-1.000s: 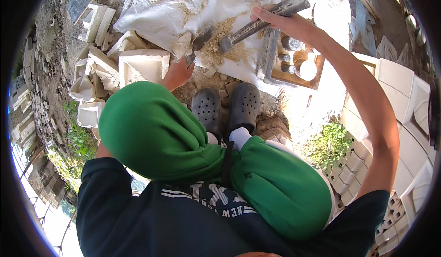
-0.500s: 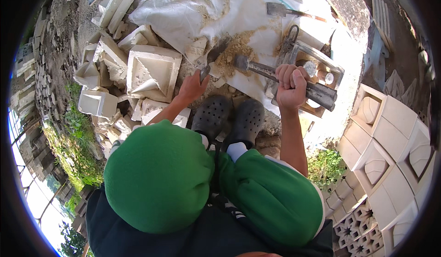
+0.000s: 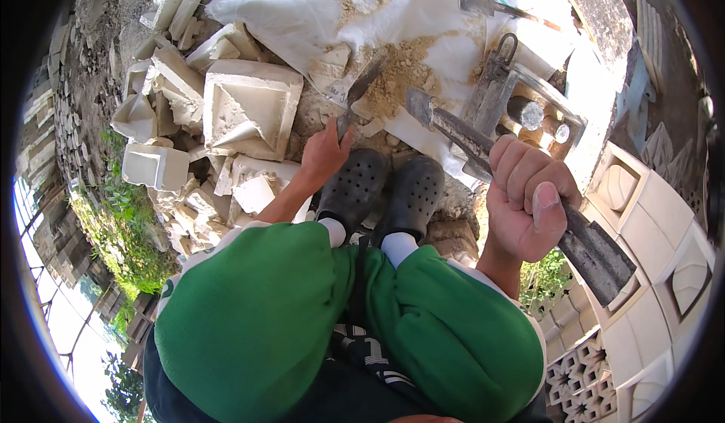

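My left hand (image 3: 326,153) is closed around the handle of a trowel (image 3: 368,79). Its narrow dark blade points away from me, at the edge of a heap of tan sand (image 3: 415,64) on a white sheet. My right hand (image 3: 535,196) grips a heavy, dark metal bar tool (image 3: 462,132) by its middle, lifted toward me. One end of the bar is flat and blunt, over the sheet beside the sand; the thicker, channel-shaped end points down to the right. Beyond the bar lies a metal mould (image 3: 578,121) with round cylinders in it.
Broken pale blocks are piled at the left, with a square hollow block (image 3: 253,109) on top. A flat-bladed scraper (image 3: 477,1) lies on the white sheet (image 3: 287,7). Patterned pale blocks (image 3: 649,211) are stacked at the right. My dark clogs (image 3: 355,185) stand close to the sand.
My right hand has come up and toward me with the metal bar, away from the mould. The left hand has shifted slightly right with the trowel.
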A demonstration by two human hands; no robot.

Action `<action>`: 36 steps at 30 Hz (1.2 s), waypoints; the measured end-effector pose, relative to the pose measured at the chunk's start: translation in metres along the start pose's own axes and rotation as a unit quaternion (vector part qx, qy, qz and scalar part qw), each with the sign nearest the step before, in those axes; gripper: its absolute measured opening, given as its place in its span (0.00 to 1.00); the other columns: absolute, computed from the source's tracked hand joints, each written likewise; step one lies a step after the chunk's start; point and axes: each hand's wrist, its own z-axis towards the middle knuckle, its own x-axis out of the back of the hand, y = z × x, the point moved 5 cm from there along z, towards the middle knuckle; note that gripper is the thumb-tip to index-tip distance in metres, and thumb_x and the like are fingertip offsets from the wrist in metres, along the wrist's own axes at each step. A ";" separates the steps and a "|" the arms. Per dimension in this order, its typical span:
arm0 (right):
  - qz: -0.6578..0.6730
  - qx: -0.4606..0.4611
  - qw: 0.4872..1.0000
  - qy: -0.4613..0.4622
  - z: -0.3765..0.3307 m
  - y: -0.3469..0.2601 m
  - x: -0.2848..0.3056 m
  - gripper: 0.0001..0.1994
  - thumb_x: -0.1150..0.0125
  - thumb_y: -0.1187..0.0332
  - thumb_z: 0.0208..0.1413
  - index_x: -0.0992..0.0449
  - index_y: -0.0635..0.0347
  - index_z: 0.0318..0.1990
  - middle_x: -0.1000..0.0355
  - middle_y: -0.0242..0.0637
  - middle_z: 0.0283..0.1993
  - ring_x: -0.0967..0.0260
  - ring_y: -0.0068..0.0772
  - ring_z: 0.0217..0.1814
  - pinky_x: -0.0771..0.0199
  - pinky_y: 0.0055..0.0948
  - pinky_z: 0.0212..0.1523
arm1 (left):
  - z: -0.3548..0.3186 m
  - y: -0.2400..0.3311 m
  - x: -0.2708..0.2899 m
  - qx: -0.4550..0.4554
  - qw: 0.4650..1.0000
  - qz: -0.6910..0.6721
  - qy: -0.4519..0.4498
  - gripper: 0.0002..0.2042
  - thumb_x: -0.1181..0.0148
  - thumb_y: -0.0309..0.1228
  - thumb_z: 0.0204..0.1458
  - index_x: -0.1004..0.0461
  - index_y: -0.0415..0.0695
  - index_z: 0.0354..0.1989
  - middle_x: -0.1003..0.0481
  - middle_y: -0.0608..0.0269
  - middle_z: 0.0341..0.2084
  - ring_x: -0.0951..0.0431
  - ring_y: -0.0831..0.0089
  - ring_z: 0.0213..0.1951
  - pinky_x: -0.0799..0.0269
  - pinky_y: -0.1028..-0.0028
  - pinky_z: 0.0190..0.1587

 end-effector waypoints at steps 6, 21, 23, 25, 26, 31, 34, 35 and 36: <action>-0.072 -0.019 0.997 -0.007 0.004 0.075 -0.001 0.09 0.50 0.76 0.48 0.37 0.66 0.18 0.39 0.34 0.16 0.45 0.24 0.17 0.45 0.25 0.20 | 0.004 0.017 -0.002 0.003 0.999 0.029 -0.027 0.17 0.50 0.40 0.57 0.39 0.35 0.36 0.28 0.37 0.19 0.27 0.38 0.25 0.32 0.46 0.28; -0.113 -0.081 0.988 -0.063 0.021 0.085 0.003 0.12 0.57 0.73 0.55 0.44 0.56 0.19 0.49 0.28 0.15 0.55 0.20 0.17 0.51 0.27 0.22 | 0.005 0.017 -0.010 0.046 0.997 0.023 -0.065 0.17 0.51 0.41 0.57 0.41 0.36 0.36 0.28 0.36 0.21 0.27 0.36 0.27 0.32 0.45 0.32; -0.046 -0.040 0.996 -0.065 0.022 0.053 -0.012 0.12 0.56 0.74 0.54 0.45 0.56 0.19 0.49 0.27 0.15 0.55 0.20 0.17 0.51 0.26 0.23 | 0.001 0.009 -0.008 0.049 0.997 0.023 -0.058 0.17 0.51 0.41 0.58 0.41 0.36 0.36 0.28 0.36 0.20 0.27 0.36 0.27 0.32 0.45 0.32; 0.019 0.000 0.998 -0.063 0.013 0.034 -0.021 0.13 0.56 0.74 0.54 0.46 0.56 0.19 0.50 0.27 0.15 0.55 0.20 0.18 0.51 0.26 0.23 | 0.000 0.008 -0.005 0.033 0.998 0.016 -0.044 0.17 0.51 0.41 0.57 0.41 0.36 0.36 0.28 0.35 0.20 0.27 0.36 0.28 0.32 0.44 0.33; 0.006 0.011 0.997 -0.072 0.011 0.035 -0.026 0.12 0.56 0.74 0.55 0.45 0.56 0.19 0.50 0.27 0.15 0.55 0.20 0.18 0.51 0.26 0.23 | 0.000 0.005 -0.003 0.036 0.998 0.017 -0.039 0.17 0.51 0.41 0.57 0.41 0.36 0.36 0.28 0.35 0.20 0.27 0.36 0.28 0.32 0.44 0.33; -0.145 -0.003 0.988 -0.057 0.006 0.096 -0.002 0.11 0.57 0.71 0.56 0.44 0.55 0.21 0.50 0.27 0.14 0.56 0.20 0.17 0.51 0.27 0.22 | 0.005 0.016 -0.010 0.047 0.997 0.014 -0.053 0.17 0.50 0.40 0.57 0.40 0.35 0.37 0.28 0.34 0.19 0.28 0.35 0.27 0.34 0.44 0.31; -0.046 -0.047 0.997 -0.030 0.018 0.082 0.005 0.12 0.57 0.71 0.56 0.45 0.55 0.21 0.50 0.27 0.14 0.57 0.19 0.16 0.51 0.27 0.21 | 0.002 0.011 -0.011 0.029 0.999 0.034 -0.024 0.17 0.50 0.40 0.57 0.40 0.35 0.37 0.28 0.34 0.19 0.28 0.35 0.26 0.34 0.44 0.31; -0.010 -0.014 1.000 -0.017 0.020 0.065 0.003 0.12 0.57 0.72 0.55 0.45 0.56 0.20 0.50 0.27 0.14 0.57 0.19 0.16 0.51 0.27 0.21 | 0.005 0.006 -0.011 0.033 0.999 0.036 -0.021 0.17 0.50 0.40 0.57 0.40 0.35 0.37 0.28 0.34 0.19 0.28 0.35 0.26 0.34 0.44 0.31; 0.026 0.013 1.000 0.000 0.016 0.050 0.000 0.12 0.56 0.74 0.55 0.45 0.56 0.20 0.50 0.27 0.14 0.57 0.20 0.16 0.51 0.27 0.21 | 0.002 0.004 -0.010 0.016 1.000 0.024 -0.011 0.17 0.50 0.40 0.57 0.40 0.35 0.38 0.28 0.34 0.19 0.27 0.35 0.26 0.33 0.44 0.31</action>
